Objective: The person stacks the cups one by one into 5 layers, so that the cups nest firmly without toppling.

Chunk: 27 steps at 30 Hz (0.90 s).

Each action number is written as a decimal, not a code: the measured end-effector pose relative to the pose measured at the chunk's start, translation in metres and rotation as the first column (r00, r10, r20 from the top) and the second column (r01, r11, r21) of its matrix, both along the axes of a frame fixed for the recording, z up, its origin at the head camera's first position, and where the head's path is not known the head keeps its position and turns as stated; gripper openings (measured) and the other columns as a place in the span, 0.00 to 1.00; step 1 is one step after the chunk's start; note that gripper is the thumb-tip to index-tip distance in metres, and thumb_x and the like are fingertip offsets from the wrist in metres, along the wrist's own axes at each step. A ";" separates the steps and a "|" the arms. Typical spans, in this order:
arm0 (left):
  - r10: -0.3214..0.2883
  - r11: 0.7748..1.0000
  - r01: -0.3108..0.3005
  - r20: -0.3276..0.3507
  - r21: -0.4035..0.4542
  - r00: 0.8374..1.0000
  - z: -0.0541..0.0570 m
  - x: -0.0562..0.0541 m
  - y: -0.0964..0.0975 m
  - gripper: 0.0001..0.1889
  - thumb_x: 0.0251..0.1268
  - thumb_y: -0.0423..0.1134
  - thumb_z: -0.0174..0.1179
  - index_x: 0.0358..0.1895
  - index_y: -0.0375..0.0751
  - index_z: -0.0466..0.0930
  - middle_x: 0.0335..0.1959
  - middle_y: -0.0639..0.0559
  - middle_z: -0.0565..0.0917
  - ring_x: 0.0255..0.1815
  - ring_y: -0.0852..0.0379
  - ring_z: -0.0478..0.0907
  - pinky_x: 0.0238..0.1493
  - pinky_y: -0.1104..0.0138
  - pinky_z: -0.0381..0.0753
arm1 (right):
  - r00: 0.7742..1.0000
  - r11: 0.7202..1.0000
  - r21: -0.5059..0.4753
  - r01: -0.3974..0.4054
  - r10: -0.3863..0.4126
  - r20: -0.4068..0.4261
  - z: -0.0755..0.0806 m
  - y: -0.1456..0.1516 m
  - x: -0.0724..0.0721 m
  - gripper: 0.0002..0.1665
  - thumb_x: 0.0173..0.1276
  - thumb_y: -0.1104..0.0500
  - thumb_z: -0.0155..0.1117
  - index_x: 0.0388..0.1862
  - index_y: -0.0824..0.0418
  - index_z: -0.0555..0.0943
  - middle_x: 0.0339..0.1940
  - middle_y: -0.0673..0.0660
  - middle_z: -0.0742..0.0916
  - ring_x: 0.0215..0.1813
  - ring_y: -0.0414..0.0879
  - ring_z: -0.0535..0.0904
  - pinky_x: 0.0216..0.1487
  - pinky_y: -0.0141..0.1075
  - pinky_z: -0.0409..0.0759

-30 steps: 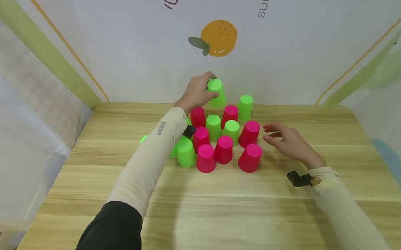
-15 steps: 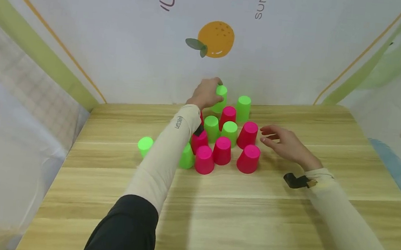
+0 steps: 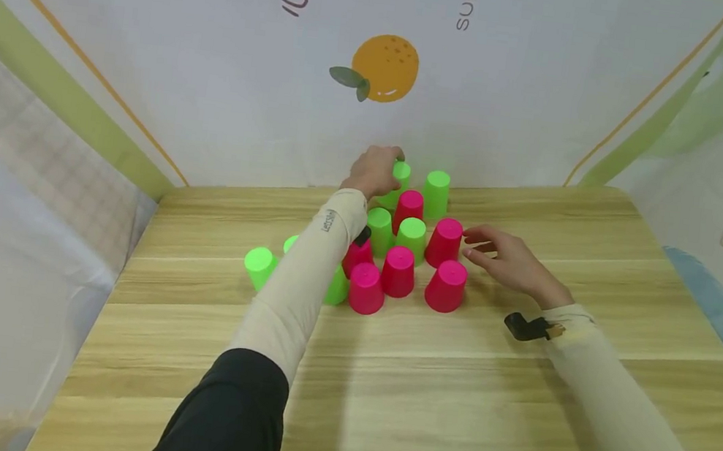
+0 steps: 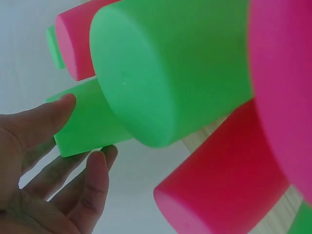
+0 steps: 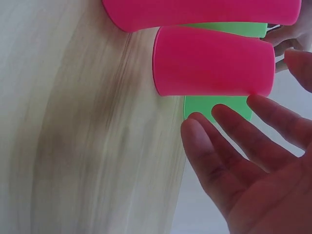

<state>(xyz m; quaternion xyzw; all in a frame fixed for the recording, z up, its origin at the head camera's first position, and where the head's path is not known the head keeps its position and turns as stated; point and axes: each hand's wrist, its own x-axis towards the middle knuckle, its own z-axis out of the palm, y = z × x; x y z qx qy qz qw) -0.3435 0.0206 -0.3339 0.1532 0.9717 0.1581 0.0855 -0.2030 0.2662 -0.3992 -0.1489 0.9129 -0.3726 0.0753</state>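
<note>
At the back of the table my left hand (image 3: pixel 374 171) holds an upside-down green cup (image 3: pixel 400 176). Its thumb lies on one side of that cup (image 4: pixel 90 122) in the left wrist view, the fingers on the other. My right hand (image 3: pixel 510 261) hovers beside a pink cup (image 3: pixel 445 243), fingers loosely spread and holding nothing. A second pink cup (image 3: pixel 445 286) stands in front of that one. Several more pink and green cups stand upside down in the middle, partly hidden by my left forearm.
Another green cup (image 3: pixel 436 195) stands at the back edge, right of the held one. Two green cups, one of them the outermost green cup (image 3: pixel 260 268), stand left of my forearm. A printed cloth wall (image 3: pixel 515 87) rises behind the wooden table (image 3: pixel 448 404).
My left hand has brought the green cup down and slightly right to the table's back edge, among the other cups. My right hand has barely moved.
</note>
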 end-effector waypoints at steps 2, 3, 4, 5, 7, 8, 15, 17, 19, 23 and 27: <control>-0.004 1.000 0.004 0.004 -0.011 1.000 -0.001 0.000 0.002 0.28 0.66 0.40 0.66 0.69 0.49 0.72 0.66 0.49 0.78 0.64 0.47 0.75 0.59 0.57 0.81 | 1.000 1.000 0.002 -0.001 0.001 -0.001 -0.001 0.000 0.000 0.26 0.76 0.57 0.58 0.68 0.68 0.71 0.65 0.70 0.80 0.62 0.67 0.80 0.61 0.58 0.82; -0.009 1.000 0.009 0.003 -0.012 1.000 -0.001 0.000 0.002 0.28 0.65 0.39 0.66 0.69 0.49 0.72 0.66 0.49 0.78 0.64 0.47 0.75 0.59 0.58 0.81 | 1.000 1.000 0.004 0.000 0.000 -0.002 -0.001 0.000 0.000 0.26 0.76 0.57 0.58 0.68 0.68 0.71 0.65 0.70 0.80 0.62 0.67 0.80 0.61 0.58 0.82; -0.015 1.000 0.015 0.002 -0.009 1.000 -0.002 -0.001 0.003 0.28 0.65 0.39 0.66 0.69 0.48 0.72 0.66 0.48 0.78 0.64 0.47 0.75 0.59 0.58 0.81 | 1.000 1.000 0.005 0.001 -0.001 -0.003 -0.002 0.000 0.000 0.26 0.76 0.57 0.58 0.68 0.68 0.71 0.65 0.70 0.80 0.62 0.67 0.80 0.61 0.58 0.82; -0.023 1.000 0.023 0.001 -0.008 1.000 -0.003 -0.001 0.004 0.28 0.65 0.39 0.66 0.69 0.48 0.72 0.65 0.48 0.79 0.63 0.47 0.75 0.59 0.58 0.81 | 1.000 1.000 0.006 0.003 -0.003 -0.002 -0.002 0.000 0.000 0.26 0.76 0.57 0.58 0.68 0.68 0.71 0.65 0.70 0.79 0.62 0.67 0.80 0.60 0.58 0.82; -0.039 0.999 0.039 -0.001 0.000 0.999 -0.005 -0.001 0.006 0.28 0.65 0.38 0.66 0.68 0.46 0.72 0.64 0.47 0.79 0.62 0.47 0.75 0.60 0.59 0.80 | 1.000 1.000 0.006 0.005 -0.005 -0.002 -0.002 0.000 0.000 0.26 0.76 0.58 0.58 0.68 0.68 0.71 0.65 0.71 0.80 0.62 0.67 0.81 0.60 0.58 0.82; -0.046 0.999 0.046 -0.003 0.002 0.999 -0.006 -0.001 0.007 0.28 0.65 0.38 0.66 0.68 0.45 0.72 0.64 0.47 0.79 0.62 0.47 0.75 0.61 0.59 0.80 | 1.000 1.000 0.005 0.007 -0.007 -0.001 -0.002 0.000 0.000 0.26 0.76 0.58 0.58 0.68 0.68 0.71 0.65 0.71 0.80 0.62 0.67 0.81 0.60 0.58 0.82; -0.031 0.999 0.030 0.011 0.043 0.999 -0.009 0.000 0.007 0.25 0.65 0.33 0.63 0.66 0.40 0.73 0.61 0.45 0.80 0.60 0.48 0.75 0.62 0.61 0.79 | 1.000 1.000 -0.006 0.006 -0.006 0.012 -0.004 -0.001 -0.001 0.27 0.76 0.57 0.59 0.69 0.68 0.71 0.66 0.70 0.79 0.62 0.66 0.80 0.61 0.58 0.82; -0.028 0.998 0.027 0.017 0.053 0.999 -0.009 0.001 0.007 0.25 0.66 0.33 0.63 0.66 0.40 0.73 0.61 0.45 0.80 0.59 0.48 0.75 0.61 0.61 0.79 | 1.000 1.000 -0.003 0.008 -0.008 0.017 -0.004 -0.001 -0.001 0.27 0.76 0.56 0.59 0.69 0.67 0.70 0.66 0.70 0.79 0.63 0.66 0.80 0.61 0.58 0.81; -0.033 0.998 0.031 0.022 0.056 0.999 -0.008 0.002 0.006 0.25 0.66 0.33 0.62 0.66 0.40 0.73 0.62 0.45 0.79 0.59 0.48 0.75 0.61 0.61 0.80 | 1.000 1.000 -0.002 0.009 -0.009 0.019 -0.004 -0.001 -0.002 0.27 0.76 0.56 0.59 0.69 0.67 0.70 0.66 0.70 0.79 0.63 0.66 0.80 0.62 0.58 0.81; -0.048 0.998 0.047 0.031 0.034 0.998 -0.007 0.002 0.007 0.24 0.68 0.33 0.60 0.67 0.38 0.73 0.63 0.44 0.79 0.60 0.48 0.75 0.61 0.60 0.79 | 1.000 1.000 0.002 0.008 -0.008 0.019 -0.004 -0.002 -0.003 0.28 0.76 0.56 0.59 0.70 0.66 0.70 0.67 0.69 0.79 0.63 0.66 0.80 0.61 0.57 0.82; -0.068 0.997 0.069 0.031 -0.027 0.997 -0.007 0.001 0.008 0.23 0.70 0.31 0.55 0.68 0.38 0.72 0.65 0.43 0.78 0.63 0.47 0.75 0.63 0.59 0.79 | 1.000 1.000 -0.001 0.009 -0.009 0.024 -0.003 -0.004 -0.005 0.28 0.76 0.57 0.59 0.70 0.66 0.69 0.67 0.69 0.78 0.63 0.66 0.80 0.61 0.57 0.82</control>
